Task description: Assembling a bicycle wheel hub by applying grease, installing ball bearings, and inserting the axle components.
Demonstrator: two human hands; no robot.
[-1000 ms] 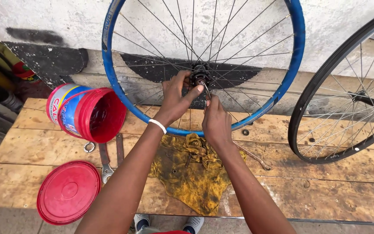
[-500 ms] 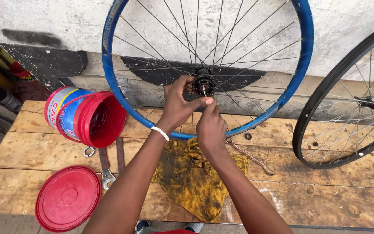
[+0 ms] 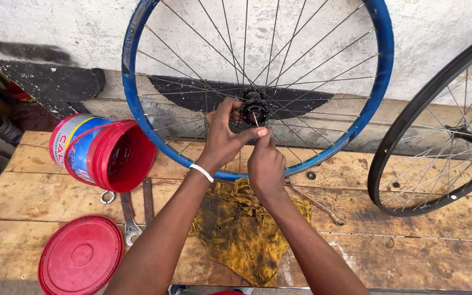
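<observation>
my left hand point(image 3: 222, 139) has slid down off the hub point(image 3: 254, 108) of the blue wheel point(image 3: 137, 109) standing on the wooden bench point(image 3: 411, 257), thumb now meeting my right hand point(image 3: 266, 164), both pinching at the axle end, so the fiddling continues.

Red tub point(image 3: 105, 155) tipped on its side on the wooden boards point(image 3: 427, 251), its red lid point(image 3: 81, 255) lying flat nearby, two flat wrenches point(image 3: 132, 210) beside a grimy yellow rag point(image 3: 244, 235), black wheel point(image 3: 438, 131) leaning against the wall point(image 3: 55, 27)
</observation>
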